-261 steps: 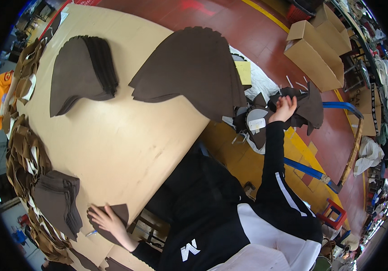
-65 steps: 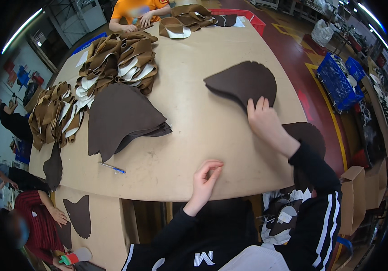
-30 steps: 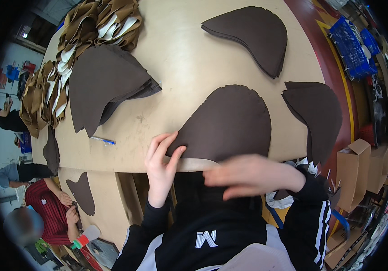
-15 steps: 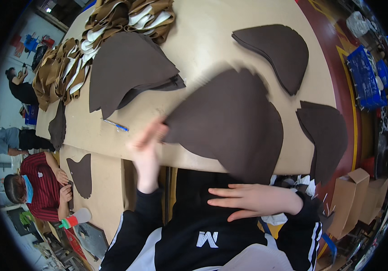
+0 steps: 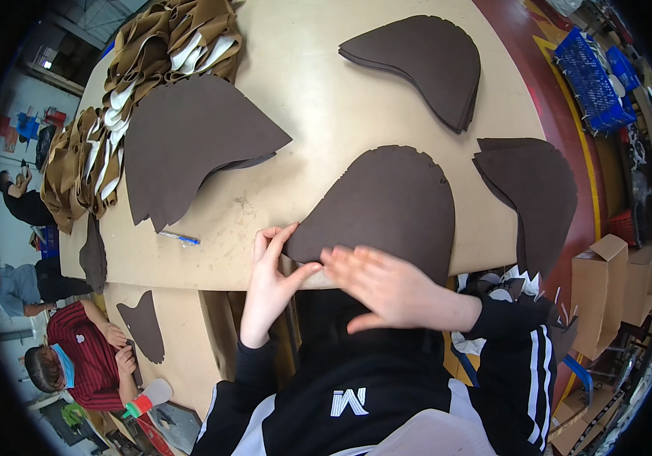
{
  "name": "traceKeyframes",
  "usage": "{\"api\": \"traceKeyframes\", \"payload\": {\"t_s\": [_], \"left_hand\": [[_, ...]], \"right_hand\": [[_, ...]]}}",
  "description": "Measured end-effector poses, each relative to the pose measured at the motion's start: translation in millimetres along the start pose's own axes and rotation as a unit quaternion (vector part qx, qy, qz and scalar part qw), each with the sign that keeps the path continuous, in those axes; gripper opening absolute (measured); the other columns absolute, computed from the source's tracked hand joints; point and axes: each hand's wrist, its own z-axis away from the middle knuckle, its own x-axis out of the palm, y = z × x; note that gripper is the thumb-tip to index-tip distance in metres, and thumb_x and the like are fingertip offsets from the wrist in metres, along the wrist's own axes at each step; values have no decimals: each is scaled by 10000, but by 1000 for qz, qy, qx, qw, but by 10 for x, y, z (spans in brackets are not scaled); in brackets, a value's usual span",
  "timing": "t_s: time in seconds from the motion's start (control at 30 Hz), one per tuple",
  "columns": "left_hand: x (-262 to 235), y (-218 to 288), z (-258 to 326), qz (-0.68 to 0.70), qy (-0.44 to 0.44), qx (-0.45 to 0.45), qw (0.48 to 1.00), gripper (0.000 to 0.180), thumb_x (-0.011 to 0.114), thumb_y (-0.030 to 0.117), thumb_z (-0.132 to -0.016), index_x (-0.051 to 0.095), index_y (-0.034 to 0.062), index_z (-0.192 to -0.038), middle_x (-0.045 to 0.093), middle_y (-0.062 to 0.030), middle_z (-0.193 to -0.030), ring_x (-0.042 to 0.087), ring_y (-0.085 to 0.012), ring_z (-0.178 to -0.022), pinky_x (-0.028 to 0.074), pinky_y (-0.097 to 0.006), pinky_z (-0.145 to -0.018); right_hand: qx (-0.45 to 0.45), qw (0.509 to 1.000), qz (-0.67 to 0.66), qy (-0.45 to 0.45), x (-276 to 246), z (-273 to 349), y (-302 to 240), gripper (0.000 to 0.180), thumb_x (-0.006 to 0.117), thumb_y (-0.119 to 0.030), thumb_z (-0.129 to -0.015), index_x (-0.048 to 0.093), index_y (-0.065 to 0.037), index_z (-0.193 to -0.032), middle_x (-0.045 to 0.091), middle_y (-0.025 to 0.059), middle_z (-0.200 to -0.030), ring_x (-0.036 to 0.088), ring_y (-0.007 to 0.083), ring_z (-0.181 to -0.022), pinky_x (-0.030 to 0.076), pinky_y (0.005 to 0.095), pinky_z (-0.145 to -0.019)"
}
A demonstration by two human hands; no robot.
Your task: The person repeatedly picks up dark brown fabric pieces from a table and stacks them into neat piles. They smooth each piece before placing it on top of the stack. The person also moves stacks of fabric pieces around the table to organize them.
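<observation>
A dark brown cut piece (image 5: 390, 209), flat and leather-like with a notched curved edge, lies at the table's front edge. My left hand (image 5: 269, 285) has its fingers and thumb closed about the piece's left corner. My right hand (image 5: 390, 289) is open and flat, its slightly blurred fingers stretched left along the piece's near edge, close to my left thumb. To the left rests a stack of similar brown pieces (image 5: 189, 144). Another stack (image 5: 425, 64) is at the far right, and a third (image 5: 535, 190) sits at the right edge.
A blue pen (image 5: 179, 238) lies near the left stack. Bundles of tan and white pieces (image 5: 166, 45) are heaped at the far left. A co-worker in a striped shirt (image 5: 87, 346) sits at the lower-left table beside a bottle (image 5: 151, 397). Cardboard boxes (image 5: 599, 289) stand right.
The brown piece has come down onto the table from mid-air, with my left hand at its corner. My right hand has moved left and up to the piece's near edge. The view has shifted slightly.
</observation>
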Motion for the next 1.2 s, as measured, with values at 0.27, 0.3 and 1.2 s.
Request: {"api": "traceKeyframes", "payload": {"t_s": [0.27, 0.3, 1.2], "left_hand": [[21, -68, -170, 119, 33, -57, 991, 505, 923, 77, -680, 705, -5, -1129, 594, -88, -1144, 590, -233, -1056, 498, -344, -921], [18, -42, -163, 70, 55, -40, 995, 459, 916, 77, -692, 721, -4, -1099, 607, -88, -1120, 598, -225, -1032, 501, -336, -898], [-432, -152, -732, 70, 107, 7, 992, 267, 780, 50, -881, 739, -37, -1130, 769, -89, -940, 690, -120, -840, 543, -272, -784]], "right_hand": [[192, 969, 97, 117, -595, 240, 263, 771, 710, -462, -904, 476, -33, -1500, 446, 218, -1563, 427, 385, -1445, 341, 495, -1190], [203, 968, 108, 103, -538, 238, 248, 790, 707, -482, -897, 473, -30, -1500, 433, 225, -1569, 413, 388, -1453, 332, 497, -1196], [26, 998, -58, 7, -736, 233, -31, 543, 651, -395, -987, 564, -81, -1422, 656, 129, -1296, 621, 266, -1234, 421, 458, -1141]]}}
